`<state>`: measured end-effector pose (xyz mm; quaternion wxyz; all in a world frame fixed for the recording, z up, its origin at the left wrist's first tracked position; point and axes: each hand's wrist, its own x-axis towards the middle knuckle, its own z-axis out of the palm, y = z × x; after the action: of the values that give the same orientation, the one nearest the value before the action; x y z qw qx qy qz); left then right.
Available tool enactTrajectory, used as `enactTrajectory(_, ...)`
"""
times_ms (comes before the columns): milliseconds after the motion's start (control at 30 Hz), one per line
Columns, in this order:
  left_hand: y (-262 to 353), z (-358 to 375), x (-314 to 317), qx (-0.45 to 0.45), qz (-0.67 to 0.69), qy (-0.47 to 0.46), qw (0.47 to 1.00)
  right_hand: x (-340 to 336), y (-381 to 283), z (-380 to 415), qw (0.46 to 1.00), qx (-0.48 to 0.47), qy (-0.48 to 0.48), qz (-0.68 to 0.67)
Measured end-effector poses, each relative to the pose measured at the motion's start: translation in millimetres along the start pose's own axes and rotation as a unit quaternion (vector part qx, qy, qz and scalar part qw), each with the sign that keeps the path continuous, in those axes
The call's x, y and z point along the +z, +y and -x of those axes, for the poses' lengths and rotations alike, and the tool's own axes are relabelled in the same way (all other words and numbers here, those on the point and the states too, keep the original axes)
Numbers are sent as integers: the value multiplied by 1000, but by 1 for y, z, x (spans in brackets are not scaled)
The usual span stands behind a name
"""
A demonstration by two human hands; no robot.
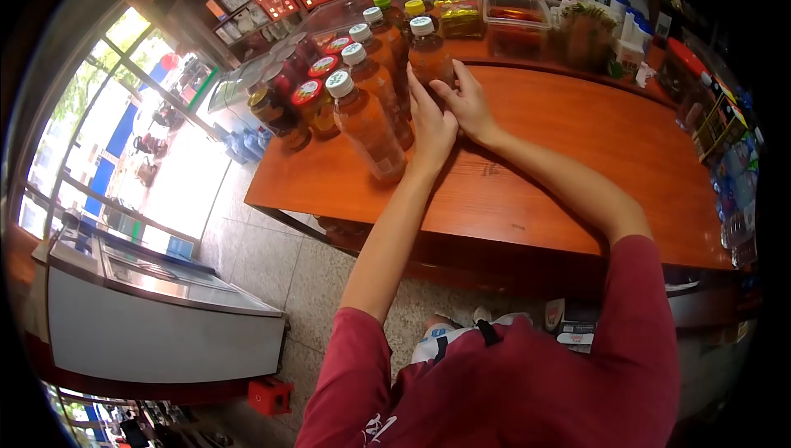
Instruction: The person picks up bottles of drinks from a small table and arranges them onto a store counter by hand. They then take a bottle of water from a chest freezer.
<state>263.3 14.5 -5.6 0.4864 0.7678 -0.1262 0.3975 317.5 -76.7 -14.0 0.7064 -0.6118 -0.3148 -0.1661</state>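
Both my hands are around a white-capped plastic drink bottle [430, 53] that stands upright on the wooden counter. My left hand [432, 123] presses along its near left side with the fingers stretched upward. From the right, my right hand [471, 106] closes on the same bottle, its thumb across the front. The bottle's lower part is hidden behind my hands. Left of them runs a row of similar bottles, the nearest drink bottle [368, 131] close to the counter's front edge. Behind this row are a yellow-capped bottle [414, 8] and a green-capped bottle [382, 2].
Several jars with red lids [307, 92] and a dark jar [272, 110] stand left of the bottles. Clear plastic tubs [517, 13] line the counter's back. The wooden counter [560, 160] extends right toward bottled water [733, 193]. A glass-topped freezer [165, 308] is at lower left.
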Motion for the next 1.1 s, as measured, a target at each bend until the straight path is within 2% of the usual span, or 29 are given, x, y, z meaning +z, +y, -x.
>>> enactTrajectory(67, 10, -2, -3, -41, 26, -24, 999, -1, -2, 0, 999, -1, 4, 35)
enactTrajectory(200, -5, -3, -1, -36, 44, -28, 998, -1, -3, -2, 995, -37, 7, 94)
enactTrajectory(433, -9, 1, -3, -7, -18, -26, 999, -5, -7, 1, 973, -62, 1, 220)
enactTrajectory(533, -5, 0, -6, -8, -23, -28, 999, -3, -6, 1, 964, -102, 32, 245)
enactTrajectory(633, 6, 2, -8, -42, -16, -35, 998, -4, -5, 2, 978, -26, 20, 207)
enactTrajectory(833, 7, 2, -4, -59, 1, -29, 998, -7, -3, 0, 981, -58, 15, 187)
enactTrajectory(1000, 2, 2, -4, -56, 13, -30, 998, -10, 0, -3, 991, -7, -11, 133)
enactTrajectory(1100, 9, 3, -8, -97, 22, -45, 994, -10, -5, -5, 993, 14, -28, 112)
